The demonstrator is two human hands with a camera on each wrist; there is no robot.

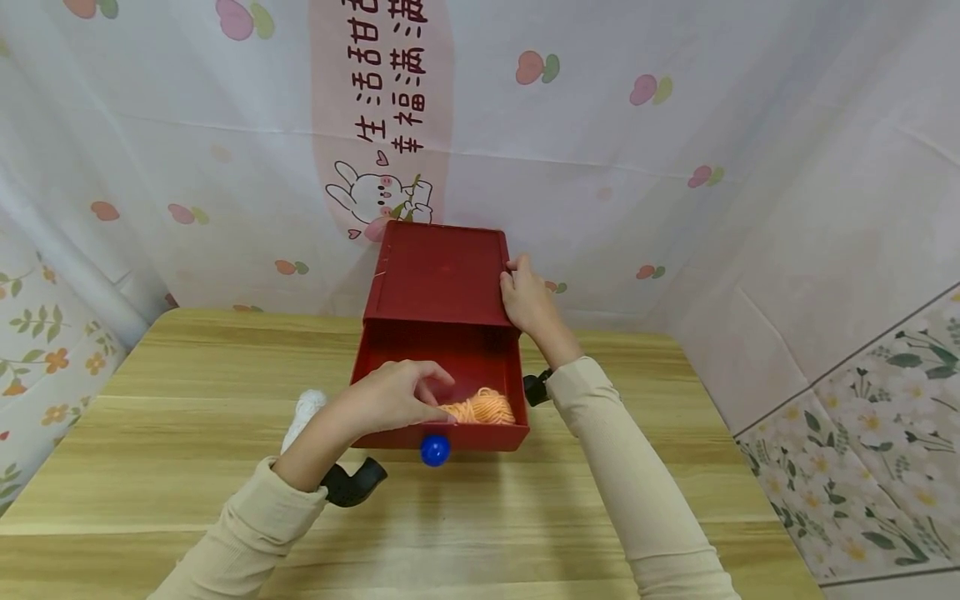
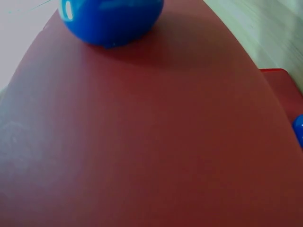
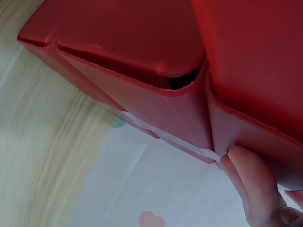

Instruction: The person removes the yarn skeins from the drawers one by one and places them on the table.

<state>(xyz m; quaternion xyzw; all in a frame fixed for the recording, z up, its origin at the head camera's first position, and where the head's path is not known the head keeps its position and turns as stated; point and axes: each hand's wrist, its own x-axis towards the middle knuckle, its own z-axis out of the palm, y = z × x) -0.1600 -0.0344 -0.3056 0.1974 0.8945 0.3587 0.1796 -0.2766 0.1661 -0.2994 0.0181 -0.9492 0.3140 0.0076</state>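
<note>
A red box (image 1: 442, 271) stands against the cloth backdrop, its drawer (image 1: 523, 392) pulled out toward me. Inside the drawer lies a ball of orange yarn (image 1: 491, 407). My left hand (image 1: 390, 398) reaches over the drawer's left side, thumb and fingers spread apart; its thumb tip is beside the yarn, at the front rim. My right hand (image 1: 528, 296) rests its fingertips on the box's right side, and the right wrist view shows its fingers (image 3: 253, 177) touching that red side. A blue round knob (image 1: 435, 450) sits on the drawer front.
White yarn (image 1: 307, 410) lies on the wooden table (image 1: 225, 367), partly behind my left forearm. Black wrist mounts (image 1: 356, 483) stick out at both wrists. A second blue knob (image 2: 298, 126) shows at the left wrist view's right edge. The printed cloth (image 1: 600, 167) hangs behind the box.
</note>
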